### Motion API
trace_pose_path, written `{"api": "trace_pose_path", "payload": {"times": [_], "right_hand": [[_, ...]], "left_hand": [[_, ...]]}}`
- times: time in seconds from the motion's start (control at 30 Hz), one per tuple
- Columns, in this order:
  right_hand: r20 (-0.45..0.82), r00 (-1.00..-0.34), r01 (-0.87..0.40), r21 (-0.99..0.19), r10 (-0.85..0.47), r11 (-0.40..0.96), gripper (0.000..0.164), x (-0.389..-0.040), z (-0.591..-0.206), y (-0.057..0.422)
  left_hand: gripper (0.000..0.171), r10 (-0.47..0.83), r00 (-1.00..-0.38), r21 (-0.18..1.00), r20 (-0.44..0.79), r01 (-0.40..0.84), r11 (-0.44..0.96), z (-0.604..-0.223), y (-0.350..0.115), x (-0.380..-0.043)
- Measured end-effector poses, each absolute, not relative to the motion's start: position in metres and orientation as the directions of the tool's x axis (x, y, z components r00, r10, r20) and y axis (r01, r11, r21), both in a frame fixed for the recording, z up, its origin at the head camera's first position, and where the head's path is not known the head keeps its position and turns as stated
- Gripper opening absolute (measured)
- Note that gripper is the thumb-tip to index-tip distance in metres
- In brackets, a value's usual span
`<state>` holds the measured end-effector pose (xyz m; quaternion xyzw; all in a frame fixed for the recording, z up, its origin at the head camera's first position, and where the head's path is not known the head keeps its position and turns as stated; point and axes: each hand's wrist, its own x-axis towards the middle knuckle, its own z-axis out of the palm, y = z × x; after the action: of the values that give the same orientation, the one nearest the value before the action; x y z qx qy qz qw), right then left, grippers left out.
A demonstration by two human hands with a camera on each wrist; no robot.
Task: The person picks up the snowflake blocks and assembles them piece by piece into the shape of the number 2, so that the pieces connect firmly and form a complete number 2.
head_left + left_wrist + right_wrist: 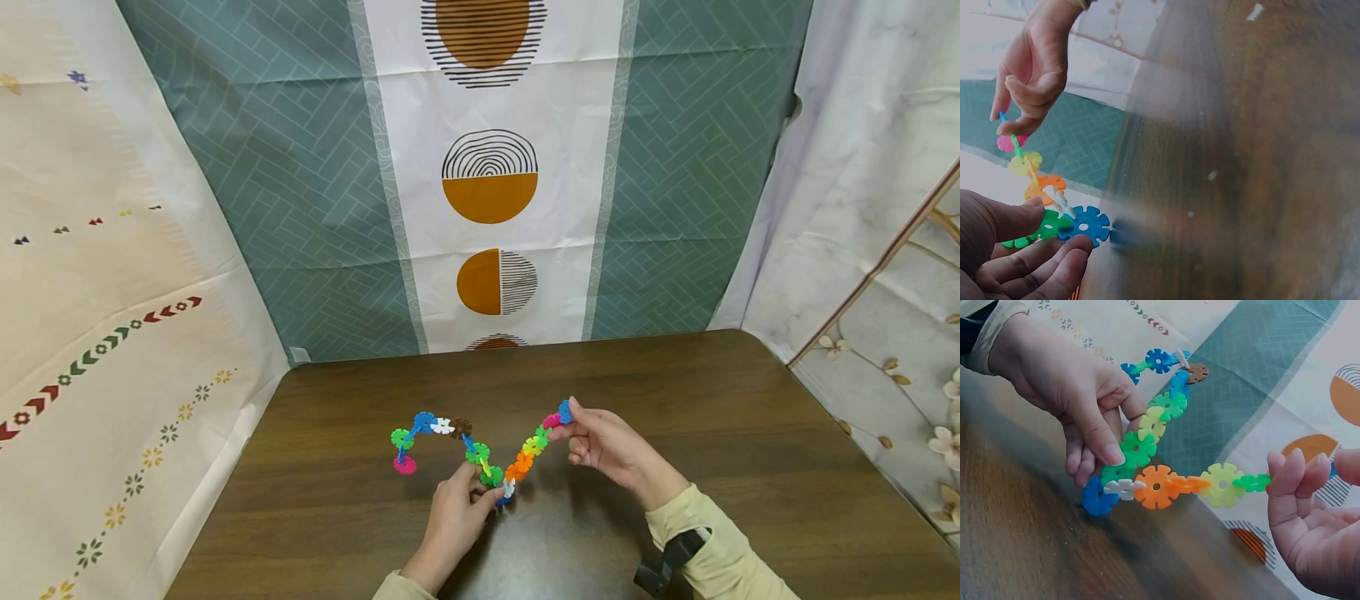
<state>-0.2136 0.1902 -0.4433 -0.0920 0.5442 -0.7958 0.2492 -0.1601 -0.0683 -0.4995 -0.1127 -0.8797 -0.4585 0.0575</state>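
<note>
A chain of interlocking plastic snowflake discs (pixel 522 463) in many colours hangs between both hands in a bent V shape. The left hand (pixel 453 521) pinches green discs beside the low blue disc (pixel 1085 226) at the bend. Higher up, the right hand (pixel 609 450) pinches the blue end disc (pixel 566 411), with a pink disc (pixel 552 421) just below its fingertips. Past the left hand the chain arches left through brown, white and blue discs to a pink disc (pixel 405 465) at its far end. Part of the green discs is hidden behind the left fingers.
The dark wooden table (pixel 337 533) lies beneath the hands. A patterned teal and white cloth (pixel 315 208) hangs behind it, with light cloths at both sides. On the right forearm sits a black strap (pixel 678 554).
</note>
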Motion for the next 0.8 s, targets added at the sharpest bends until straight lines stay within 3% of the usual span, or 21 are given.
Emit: {"api": "trace_pose_path", "payload": {"times": [0.53,0.8], "right_hand": [[-0.151,-0.875,0.302,-0.913,-0.46,-0.274,0.042,-0.21,-0.451,0.19],[-0.117,-0.884,0.295,-0.89,-0.452,-0.347,0.04,-0.207,-0.454,0.187]], "left_hand": [[0.02,0.147,-0.969,0.8,0.201,0.249,0.546,-0.499,-0.068,-0.159],[0.021,0.148,-0.968,0.798,0.202,0.25,0.549,-0.499,-0.068,-0.159]]}}
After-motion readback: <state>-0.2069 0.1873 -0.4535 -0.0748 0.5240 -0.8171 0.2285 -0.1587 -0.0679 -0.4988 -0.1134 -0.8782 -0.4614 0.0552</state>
